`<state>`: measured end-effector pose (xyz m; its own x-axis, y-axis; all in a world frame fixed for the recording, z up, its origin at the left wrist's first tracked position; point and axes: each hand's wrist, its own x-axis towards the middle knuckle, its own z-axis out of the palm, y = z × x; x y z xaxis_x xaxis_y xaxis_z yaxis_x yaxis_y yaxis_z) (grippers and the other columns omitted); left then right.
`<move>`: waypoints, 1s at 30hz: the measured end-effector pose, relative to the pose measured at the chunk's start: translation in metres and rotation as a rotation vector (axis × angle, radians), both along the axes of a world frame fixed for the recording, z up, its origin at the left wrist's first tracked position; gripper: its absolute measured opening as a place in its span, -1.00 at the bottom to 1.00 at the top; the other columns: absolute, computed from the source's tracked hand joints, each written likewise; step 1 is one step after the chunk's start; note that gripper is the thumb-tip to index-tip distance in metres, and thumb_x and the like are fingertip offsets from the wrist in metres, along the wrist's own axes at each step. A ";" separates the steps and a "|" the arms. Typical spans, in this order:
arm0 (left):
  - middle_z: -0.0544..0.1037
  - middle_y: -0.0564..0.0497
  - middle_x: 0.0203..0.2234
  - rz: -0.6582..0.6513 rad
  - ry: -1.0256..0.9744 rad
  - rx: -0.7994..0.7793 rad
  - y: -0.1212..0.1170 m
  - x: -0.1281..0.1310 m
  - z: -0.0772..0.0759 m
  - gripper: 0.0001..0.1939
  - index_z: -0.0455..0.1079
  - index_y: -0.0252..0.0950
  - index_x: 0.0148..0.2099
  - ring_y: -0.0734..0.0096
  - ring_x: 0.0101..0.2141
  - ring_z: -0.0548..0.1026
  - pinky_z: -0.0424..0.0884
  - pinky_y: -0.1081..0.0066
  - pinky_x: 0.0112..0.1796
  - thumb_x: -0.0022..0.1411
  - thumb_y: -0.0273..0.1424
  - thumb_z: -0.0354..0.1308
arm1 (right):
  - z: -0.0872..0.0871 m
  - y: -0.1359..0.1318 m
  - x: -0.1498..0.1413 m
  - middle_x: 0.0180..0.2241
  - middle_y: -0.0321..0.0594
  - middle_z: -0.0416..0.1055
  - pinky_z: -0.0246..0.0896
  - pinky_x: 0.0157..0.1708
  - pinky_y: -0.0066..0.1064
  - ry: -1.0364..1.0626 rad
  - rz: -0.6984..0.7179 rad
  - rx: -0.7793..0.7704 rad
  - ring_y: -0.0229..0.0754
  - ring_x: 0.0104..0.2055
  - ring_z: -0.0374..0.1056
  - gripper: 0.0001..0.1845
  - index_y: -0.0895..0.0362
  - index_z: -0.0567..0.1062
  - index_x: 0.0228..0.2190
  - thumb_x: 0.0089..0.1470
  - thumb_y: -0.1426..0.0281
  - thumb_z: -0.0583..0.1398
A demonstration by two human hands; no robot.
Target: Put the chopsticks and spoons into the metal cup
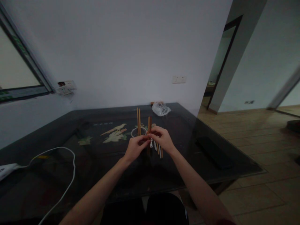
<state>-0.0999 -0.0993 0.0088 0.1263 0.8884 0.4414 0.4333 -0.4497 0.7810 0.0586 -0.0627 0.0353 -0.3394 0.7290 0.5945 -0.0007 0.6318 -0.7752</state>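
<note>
My left hand and my right hand meet over the dark table, both closed on a pair of upright chopsticks. One of the pair looks lighter, the other reddish brown. Just behind my left hand stands a clear round container, its lower part hidden by that hand. Two light wooden chopsticks stick up out of it. Under my right hand lie more chopsticks and a pale, slim utensil, partly covered by the fingers.
A crumpled clear plastic bag lies at the table's far edge by the wall. On the right rests a long black case. A white cable curls across the left side from a white power strip. The table has an inlaid bird picture.
</note>
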 end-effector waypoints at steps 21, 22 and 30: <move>0.59 -0.02 -0.38 0.038 0.052 0.113 0.000 -0.009 -0.017 -0.81 0.50 -0.30 -0.25 0.38 -0.38 0.52 0.44 0.45 -0.34 0.14 -0.31 0.17 | -0.006 0.004 -0.010 -0.42 -0.19 0.49 0.26 -0.50 -0.48 -0.035 0.038 -0.051 -0.23 -0.43 0.37 -0.75 0.16 0.54 -0.45 -0.06 0.21 0.26; 0.59 -0.02 -0.37 0.032 0.058 0.111 0.000 -0.009 -0.017 -0.82 0.50 -0.30 -0.24 0.38 -0.38 0.52 0.43 0.45 -0.33 0.14 -0.32 0.17 | -0.006 0.004 -0.010 -0.42 -0.19 0.49 0.26 -0.50 -0.48 -0.033 0.038 -0.053 -0.22 -0.42 0.37 -0.75 0.16 0.55 -0.44 -0.05 0.22 0.26; 0.60 -0.04 -0.34 0.031 0.082 0.090 -0.003 -0.007 -0.012 -0.83 0.51 -0.31 -0.24 0.35 -0.34 0.53 0.43 0.42 -0.29 0.13 -0.35 0.18 | -0.010 0.005 -0.007 -0.42 -0.19 0.49 0.31 -0.48 -0.46 0.009 0.043 -0.094 -0.24 -0.43 0.38 -0.74 0.16 0.56 -0.37 -0.08 0.24 0.27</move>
<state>-0.1068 -0.1026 -0.0036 0.1386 0.8498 0.5086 0.5091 -0.5017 0.6994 0.0515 -0.0577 0.0248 -0.3670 0.7664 0.5273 -0.0336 0.5555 -0.8308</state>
